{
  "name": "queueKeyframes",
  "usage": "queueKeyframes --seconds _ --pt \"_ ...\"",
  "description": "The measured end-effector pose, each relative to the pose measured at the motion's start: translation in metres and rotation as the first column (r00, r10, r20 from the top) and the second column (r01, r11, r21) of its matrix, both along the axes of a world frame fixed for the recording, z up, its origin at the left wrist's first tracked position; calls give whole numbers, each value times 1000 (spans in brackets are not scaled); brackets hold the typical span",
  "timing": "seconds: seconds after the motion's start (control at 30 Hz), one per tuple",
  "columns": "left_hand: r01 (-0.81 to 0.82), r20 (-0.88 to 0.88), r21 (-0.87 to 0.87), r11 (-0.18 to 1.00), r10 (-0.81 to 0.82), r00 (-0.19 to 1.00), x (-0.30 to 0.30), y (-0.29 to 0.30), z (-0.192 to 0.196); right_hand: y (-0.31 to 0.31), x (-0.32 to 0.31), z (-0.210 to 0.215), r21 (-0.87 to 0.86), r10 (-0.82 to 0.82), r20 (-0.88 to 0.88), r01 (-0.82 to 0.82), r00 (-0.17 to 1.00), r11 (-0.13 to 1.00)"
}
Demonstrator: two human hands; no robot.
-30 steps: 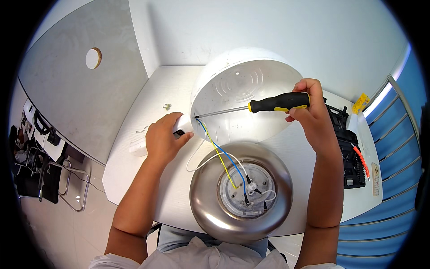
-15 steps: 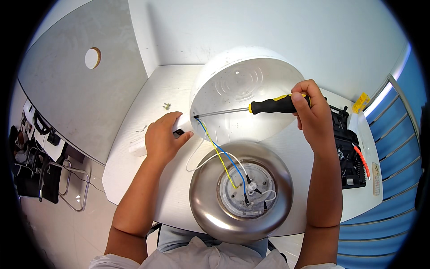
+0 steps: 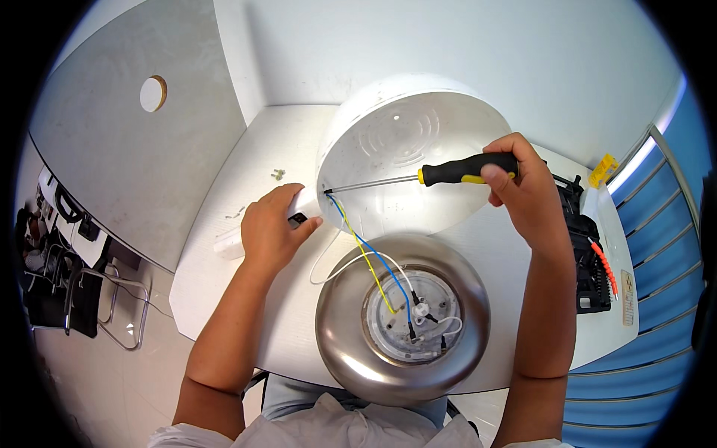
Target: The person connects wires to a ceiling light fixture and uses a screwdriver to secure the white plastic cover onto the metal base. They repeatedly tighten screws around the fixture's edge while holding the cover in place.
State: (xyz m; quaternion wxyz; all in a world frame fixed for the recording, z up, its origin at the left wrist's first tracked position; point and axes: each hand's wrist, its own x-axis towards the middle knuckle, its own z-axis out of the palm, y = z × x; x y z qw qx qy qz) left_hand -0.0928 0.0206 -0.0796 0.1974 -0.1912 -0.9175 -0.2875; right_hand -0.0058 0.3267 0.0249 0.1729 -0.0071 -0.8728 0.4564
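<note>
My right hand [image 3: 523,187] is closed round the black and yellow handle of a screwdriver [image 3: 455,170]. Its long shaft reaches left across the mouth of a white dome-shaped shell [image 3: 418,149], and the tip sits at the shell's left inner wall. On the outside there, my left hand [image 3: 272,228] wraps round a white arm-like piece [image 3: 305,203] that meets the shell. Blue and yellow-green wires [image 3: 357,237] run from near the tip down to a round metal base [image 3: 336,328] with a clear centre disc [image 3: 385,340]. A white cable [image 3: 321,282] loops beside them.
Small screws [image 3: 278,175] lie left of the shell on the white table [image 3: 284,328]. At the right sit an open black tool case [image 3: 590,261], an orange flexible shaft [image 3: 603,269] and a yellow packet [image 3: 602,172]. A metal railing [image 3: 665,246] stands beyond; a grey board [image 3: 104,149] stands left.
The screwdriver handle has turned in my right hand; its yellow stripe has gone from the top to the lower side. My right wrist has shifted slightly right. My left hand keeps its grip.
</note>
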Motion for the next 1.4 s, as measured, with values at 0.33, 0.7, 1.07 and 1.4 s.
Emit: queueKeyframes --seconds 0.33,0.7,1.07,1.4 --pt "6 19 -10 1000 -6 1000 -1 0 0 2 -9 -16 -2 -4 -176 3 984 1000" --pt "0 -17 -30 1000 -1 1000 -2 -1 -3 -4 -2 -4 -65 -9 6 10 1000 998" --pt "-2 -42 -21 1000 1 999 -1 3 1 -5 1 0 -157 17 54 -8 998 988" --pt "-4 -48 -14 1000 4 999 -1 2 -2 4 4 0 221 176 -147 -141 973 965"
